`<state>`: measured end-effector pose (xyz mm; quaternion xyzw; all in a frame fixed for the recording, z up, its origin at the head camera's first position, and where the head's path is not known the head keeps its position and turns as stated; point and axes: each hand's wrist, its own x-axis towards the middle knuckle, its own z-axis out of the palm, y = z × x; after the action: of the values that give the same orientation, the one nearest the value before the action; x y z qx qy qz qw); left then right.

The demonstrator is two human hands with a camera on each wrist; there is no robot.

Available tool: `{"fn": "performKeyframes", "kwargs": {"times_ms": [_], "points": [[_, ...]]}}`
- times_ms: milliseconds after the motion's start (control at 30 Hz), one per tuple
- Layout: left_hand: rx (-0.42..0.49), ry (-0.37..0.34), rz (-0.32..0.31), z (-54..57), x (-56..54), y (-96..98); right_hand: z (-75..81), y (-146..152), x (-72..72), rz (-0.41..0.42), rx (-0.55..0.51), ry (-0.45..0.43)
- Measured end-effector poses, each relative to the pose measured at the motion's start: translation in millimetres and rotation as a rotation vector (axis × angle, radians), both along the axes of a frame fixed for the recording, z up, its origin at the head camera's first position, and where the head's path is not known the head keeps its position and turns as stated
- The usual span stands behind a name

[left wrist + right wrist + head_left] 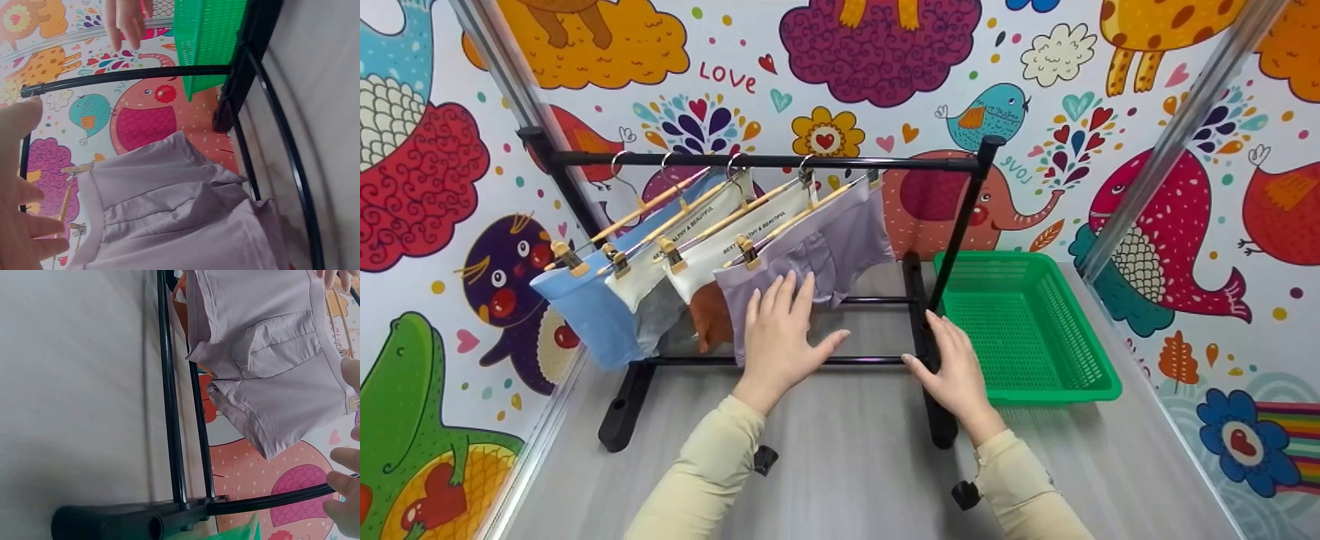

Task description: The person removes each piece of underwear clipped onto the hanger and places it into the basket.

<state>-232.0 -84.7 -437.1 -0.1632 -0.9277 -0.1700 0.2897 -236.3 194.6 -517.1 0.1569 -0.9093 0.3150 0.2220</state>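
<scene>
Several pairs of underpants hang from wooden clip hangers on a black rack [870, 162]. The lilac underpants [840, 255] are nearest me, with white-waisted underpants [735, 247] and light blue underpants [592, 319] farther left. My left hand [784, 337] is in front of the lilac pair, fingers extended and spread, holding nothing; in the left wrist view its fingers stand beside the waistband. Over by the rack's right foot is my right hand [956, 367], fingers loosely extended and thumb apart, with nothing in it. Its fingertips [346, 484] show at the right wrist view's edge.
A green plastic basket [1027, 330] with perforated sides stands right of the rack on the grey floor [840, 465]. Black feet and a lower bar [862, 361] frame the rack's base. Printed cartoon walls [885, 45] enclose the back and sides.
</scene>
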Motion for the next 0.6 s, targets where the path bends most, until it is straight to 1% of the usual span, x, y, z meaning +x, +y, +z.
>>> {"fn": "performKeyframes", "kwargs": {"times_ms": [200, 267, 367, 600], "points": [[0.024, 0.148, -0.017, 13.5, -7.9, 0.0, -2.1, -6.6, -0.3, 0.008, -0.076, -0.014], [0.033, 0.182, -0.019, 18.2, -10.5, -0.3, -2.3, -9.0, -0.1, 0.017, -0.099, -0.017], [0.038, 0.197, -0.016, 25.7, -13.8, -1.2, -3.2, -12.5, -0.2, 0.031, -0.128, -0.03], [0.046, 0.197, 0.004, 42.0, -21.9, -5.3, -9.8, -20.2, -2.1, 0.046, -0.181, -0.033]]}}
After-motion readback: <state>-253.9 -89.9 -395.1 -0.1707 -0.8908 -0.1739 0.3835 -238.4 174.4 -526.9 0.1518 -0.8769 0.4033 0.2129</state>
